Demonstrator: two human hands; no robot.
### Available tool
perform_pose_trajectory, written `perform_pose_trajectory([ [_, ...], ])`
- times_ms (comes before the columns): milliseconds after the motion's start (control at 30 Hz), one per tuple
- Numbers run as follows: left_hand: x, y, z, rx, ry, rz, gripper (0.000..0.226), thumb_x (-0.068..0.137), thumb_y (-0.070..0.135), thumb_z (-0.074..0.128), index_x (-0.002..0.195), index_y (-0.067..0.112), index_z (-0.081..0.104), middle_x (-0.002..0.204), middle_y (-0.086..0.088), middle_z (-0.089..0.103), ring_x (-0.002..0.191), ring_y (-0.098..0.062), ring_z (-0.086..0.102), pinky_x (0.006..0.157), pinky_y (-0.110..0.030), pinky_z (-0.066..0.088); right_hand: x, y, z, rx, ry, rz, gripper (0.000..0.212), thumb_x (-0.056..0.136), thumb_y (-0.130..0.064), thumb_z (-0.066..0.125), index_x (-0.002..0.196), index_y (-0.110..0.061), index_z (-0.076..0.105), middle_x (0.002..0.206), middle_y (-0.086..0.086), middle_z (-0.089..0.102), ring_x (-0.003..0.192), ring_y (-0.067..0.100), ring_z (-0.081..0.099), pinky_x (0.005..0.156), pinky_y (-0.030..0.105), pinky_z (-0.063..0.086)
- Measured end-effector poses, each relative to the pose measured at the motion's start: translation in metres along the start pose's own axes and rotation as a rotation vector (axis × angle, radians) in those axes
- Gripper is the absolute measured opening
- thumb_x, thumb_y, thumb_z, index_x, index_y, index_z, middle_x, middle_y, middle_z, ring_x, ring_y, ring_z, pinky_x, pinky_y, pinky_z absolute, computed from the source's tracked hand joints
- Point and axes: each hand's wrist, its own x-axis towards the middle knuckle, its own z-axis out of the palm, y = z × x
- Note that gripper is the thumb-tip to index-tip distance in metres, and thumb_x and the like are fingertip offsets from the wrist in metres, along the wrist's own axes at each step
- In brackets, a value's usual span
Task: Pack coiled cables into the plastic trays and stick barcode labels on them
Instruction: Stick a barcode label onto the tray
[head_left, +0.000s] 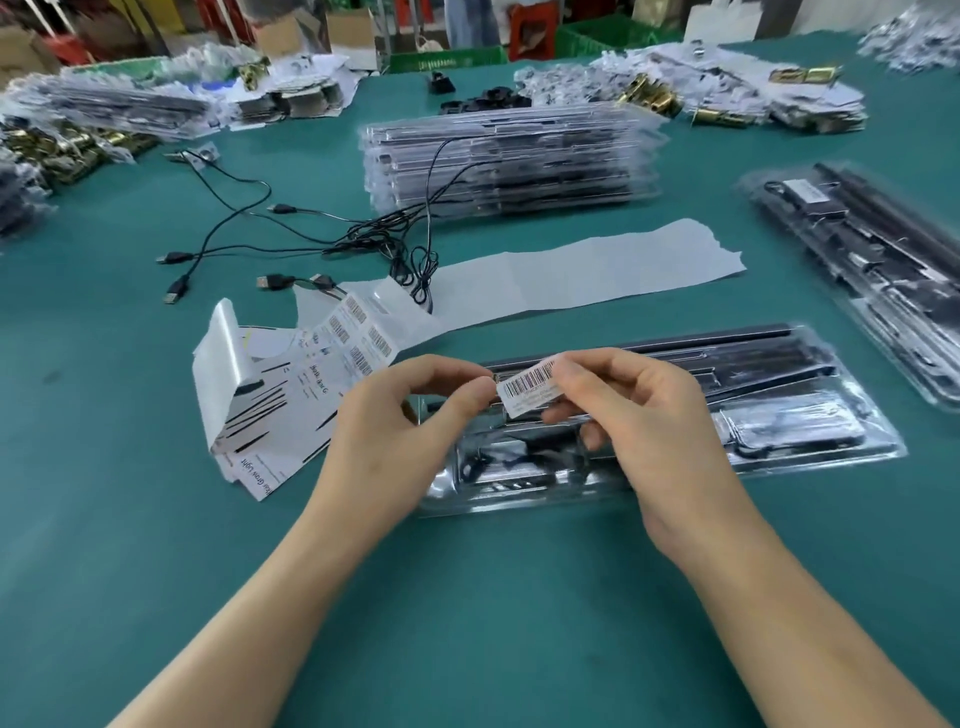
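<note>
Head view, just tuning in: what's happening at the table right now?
A person pinches one barcode label between the left hand and right hand, just above a clear plastic tray lying on the green table. The label is not yet stuck on. The label sheet lies to the left, loose cables beyond it, and a stack of trays behind.

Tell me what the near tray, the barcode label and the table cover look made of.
The near tray: clear thin plastic, glossy; glare streaks, and dark contents show through. The barcode label: white paper-like sticker, matte; printed black bars, no shine. The table cover: green, matte, no glare; probably a rubber mat or cloth, unclear which.
</note>
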Motion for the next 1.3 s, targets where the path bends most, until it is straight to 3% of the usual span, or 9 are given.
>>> perform_pose_trajectory([
  [167,-0.002,0.0,0.0,-0.113,-0.057,-0.068,0.025,0.086,0.059,0.067,0.096,0.039,0.078,0.092,0.012,0.078,0.084,-0.036,0.069,0.081,-0.054,0.059,0.001,0.001,0.0,0.016,-0.022,0.02,0.009,0.094,-0.024,0.073,0.093,-0.03,0.08,0.09,0.0,0.08,0.076,0.012,0.075,0.051,0.016,0.047],
  [233,-0.004,0.001,-0.001,-0.121,-0.063,-0.06,0.027,0.084,0.061,0.067,0.095,0.039,0.078,0.09,0.013,0.078,0.072,-0.037,0.063,0.073,-0.049,0.057,0.001,0.0,-0.001,0.015,-0.036,0.017,0.008,0.094,-0.026,0.073,0.094,-0.03,0.08,0.092,0.0,0.08,0.079,0.014,0.076,0.052,0.017,0.048],
  [400,-0.005,-0.001,-0.002,-0.074,-0.059,-0.042,0.024,0.083,0.058,0.068,0.09,0.036,0.077,0.082,0.014,0.075,0.055,-0.005,0.046,0.054,-0.018,0.04,0.0,0.003,-0.002,-0.023,-0.075,0.001,0.009,0.095,-0.025,0.073,0.095,-0.03,0.08,0.093,0.0,0.08,0.082,0.016,0.077,0.055,0.017,0.05],
  [500,-0.005,0.0,-0.002,-0.05,-0.082,-0.038,0.024,0.085,0.053,0.067,0.089,0.031,0.076,0.082,0.012,0.074,0.057,-0.011,0.047,0.052,-0.02,0.04,0.0,0.002,-0.004,-0.118,-0.087,-0.05,0.008,0.095,-0.028,0.073,0.093,-0.031,0.08,0.09,-0.006,0.079,0.083,0.011,0.076,0.061,0.015,0.052],
  [667,-0.008,0.004,-0.003,0.02,-0.106,0.004,0.014,0.087,0.045,0.067,0.082,0.033,0.073,0.084,0.014,0.073,0.062,-0.023,0.055,0.057,-0.028,0.046,0.001,-0.002,-0.011,-0.615,0.044,-0.335,0.011,0.088,-0.045,0.073,0.081,-0.037,0.077,0.084,-0.024,0.072,0.086,-0.001,0.064,0.074,0.009,0.043],
  [767,-0.009,0.005,-0.002,0.079,-0.125,0.031,0.014,0.092,0.034,0.072,0.078,0.032,0.071,0.084,0.015,0.072,0.068,-0.008,0.059,0.061,-0.017,0.042,0.002,0.0,-0.013,-0.744,0.039,-0.363,0.017,0.085,-0.049,0.07,0.081,-0.034,0.076,0.082,-0.02,0.07,0.095,0.006,0.06,0.083,0.019,0.044],
  [1000,-0.006,0.006,-0.008,0.138,-0.148,0.05,0.019,0.093,0.027,0.074,0.076,0.034,0.069,0.079,0.018,0.069,0.062,0.007,0.056,0.062,-0.007,0.039,0.007,-0.001,-0.02,-0.75,-0.004,-0.313,0.008,0.087,-0.042,0.074,0.082,-0.036,0.076,0.083,-0.02,0.068,0.094,0.003,0.058,0.081,0.011,0.04],
  [1167,-0.003,0.002,-0.014,0.183,-0.163,0.001,0.017,0.085,0.053,0.068,0.077,0.039,0.072,0.099,0.017,0.066,0.084,-0.01,0.063,0.068,-0.011,0.038,0.006,-0.005,-0.021,-0.746,-0.077,-0.29,0.012,0.087,-0.034,0.072,0.075,-0.034,0.071,0.081,-0.017,0.068,0.092,0.004,0.057,0.078,0.006,0.037],
  [1300,-0.002,-0.001,-0.017,0.172,-0.166,-0.036,0.02,0.08,0.058,0.066,0.078,0.04,0.073,0.103,0.018,0.062,0.096,-0.008,0.062,0.079,-0.022,0.04,0.006,-0.005,-0.023,-0.76,-0.132,-0.252,0.014,0.086,-0.032,0.071,0.073,-0.033,0.07,0.081,-0.015,0.067,0.092,0.006,0.057,0.079,0.009,0.039],
])
